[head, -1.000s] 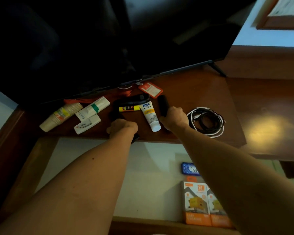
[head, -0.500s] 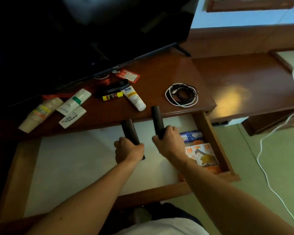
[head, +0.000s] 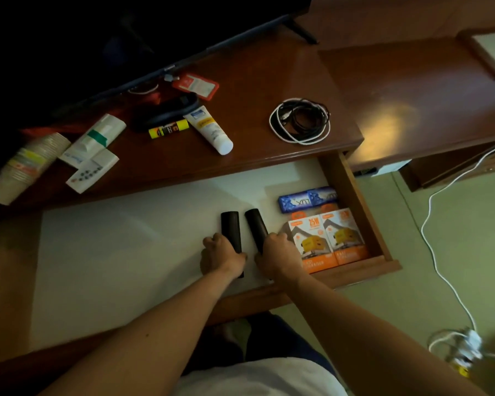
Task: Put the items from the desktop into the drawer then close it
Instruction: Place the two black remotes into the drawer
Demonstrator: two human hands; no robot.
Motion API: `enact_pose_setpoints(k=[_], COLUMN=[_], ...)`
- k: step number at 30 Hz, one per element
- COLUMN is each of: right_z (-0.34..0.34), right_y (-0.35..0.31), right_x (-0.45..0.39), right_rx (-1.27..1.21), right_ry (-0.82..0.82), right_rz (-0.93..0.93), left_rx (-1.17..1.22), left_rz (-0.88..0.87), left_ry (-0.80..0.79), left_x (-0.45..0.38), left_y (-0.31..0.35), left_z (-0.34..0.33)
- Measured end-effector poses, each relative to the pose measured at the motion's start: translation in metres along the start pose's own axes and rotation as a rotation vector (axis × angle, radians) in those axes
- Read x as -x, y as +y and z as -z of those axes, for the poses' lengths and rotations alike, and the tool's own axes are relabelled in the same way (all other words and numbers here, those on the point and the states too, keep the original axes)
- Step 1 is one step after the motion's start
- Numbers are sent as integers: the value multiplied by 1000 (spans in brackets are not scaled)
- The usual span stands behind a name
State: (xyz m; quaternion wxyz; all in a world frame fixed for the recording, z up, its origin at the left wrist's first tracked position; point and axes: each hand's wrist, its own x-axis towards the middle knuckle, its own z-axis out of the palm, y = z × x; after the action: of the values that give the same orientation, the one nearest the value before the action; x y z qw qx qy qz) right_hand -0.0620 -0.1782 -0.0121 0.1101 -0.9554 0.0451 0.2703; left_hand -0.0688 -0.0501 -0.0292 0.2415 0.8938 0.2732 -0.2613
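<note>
Two dark cylinders, gripped on the desktop a second ago and carried above the drawer half a second ago, are now low in the open drawer point(head: 363, 212) at centre frame. The left hand point(head: 222, 257) curls round the near end of the left cylinder point(head: 230, 228); the right hand point(head: 275, 252) curls round the near end of the right cylinder point(head: 256, 227). Both cylinders lie side by side, apart, over the white drawer floor; whether they already rest on it cannot be told. Just to their right are two orange boxes point(head: 326, 241) and a blue packet point(head: 307, 200). Release appears to be the step in hand. Still on the desktop point(head: 255, 81), upper frame: paper cups point(head: 26, 164), a white-and-green tube point(head: 97, 138), a white card point(head: 93, 171), a glue stick point(head: 168, 129), a cream tube point(head: 209, 130), a red tag point(head: 196, 85) and coiled cables point(head: 300, 121). Much of the task therefore remains, the drawer's closing included.
</note>
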Motion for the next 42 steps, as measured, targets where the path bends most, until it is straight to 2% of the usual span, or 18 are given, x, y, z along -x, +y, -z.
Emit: enact_pose_setpoints(k=[6,8,11,14,17,28,42], right_z=[0,7,15,20,23,46,49], right_y=[2,-2,-9,-14,-15,-9,1], right_x=[-9,-17,-34,-52,-62,-75,-78], right_rx=[28,1,36,157,230,470,412], right_ry=[-65,-32,42,-30,-77,-48,-14], right_rz=[-8,-2,123,274,329,312,251], left_rx=[15,30,79,65,73,203,235], left_rz=[-69,-100,-135,-157,-150,-225,-282], left_ry=[-42,-41,-60,-108,-112,-105,-133], left_x=[-8,-14,-26,-37,-44,-46,-42], left_y=[-8,-6,-2,2,2,9,28], left_z=[-9,-5,1,5,5,-17,-38])
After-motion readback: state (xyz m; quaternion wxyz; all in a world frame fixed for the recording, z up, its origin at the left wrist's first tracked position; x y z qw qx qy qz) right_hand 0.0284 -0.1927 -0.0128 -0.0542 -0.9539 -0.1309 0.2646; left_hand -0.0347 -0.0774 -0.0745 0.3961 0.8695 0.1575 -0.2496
